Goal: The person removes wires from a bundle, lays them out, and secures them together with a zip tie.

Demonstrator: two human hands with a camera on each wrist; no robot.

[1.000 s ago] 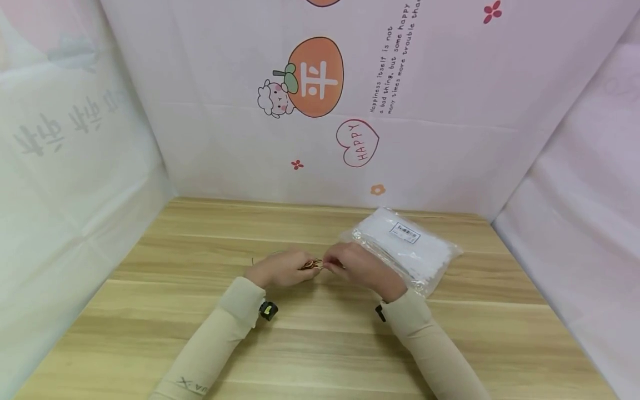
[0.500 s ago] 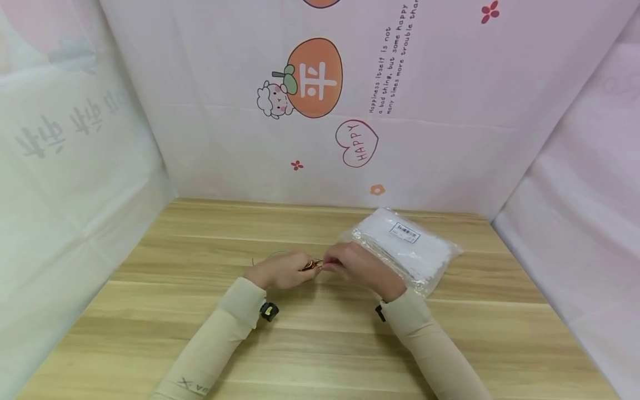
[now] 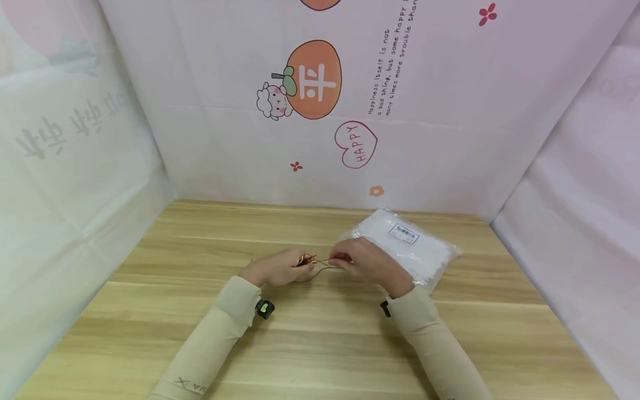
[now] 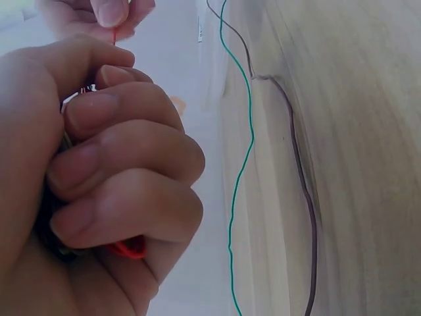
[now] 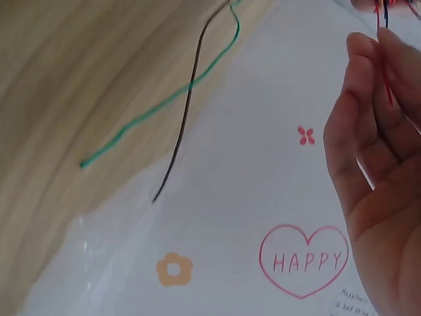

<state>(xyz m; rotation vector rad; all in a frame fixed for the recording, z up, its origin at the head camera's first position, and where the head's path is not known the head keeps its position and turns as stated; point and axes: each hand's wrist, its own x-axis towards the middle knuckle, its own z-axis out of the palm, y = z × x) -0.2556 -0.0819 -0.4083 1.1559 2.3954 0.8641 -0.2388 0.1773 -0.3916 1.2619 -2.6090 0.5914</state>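
Note:
My left hand (image 3: 282,268) curls tightly around a bundle of thin coloured wires (image 3: 304,260), most of it hidden inside the fist. A red loop of wire (image 4: 131,246) shows below the little finger in the left wrist view. Across a short gap, my right hand (image 3: 367,261) pinches a red wire (image 5: 387,82) between thumb and fingertips, its free end lying against the fingers. That wire spans from the bundle to the pinch. A green wire (image 4: 251,125) and a brown wire (image 4: 296,145) hang loose beside the hands, their ends crossing in the right wrist view.
Behind the right hand lies a clear plastic bag (image 3: 430,253) of white items, with a barcode label (image 3: 404,233). A wood-grain table (image 3: 320,344) carries everything. White printed cloth (image 3: 240,150) walls it in at the back and both sides.
The hands have drawn slightly apart, the right one moving rightward, so red wire now stretches between them. A loose wire now curves in front of the hands.

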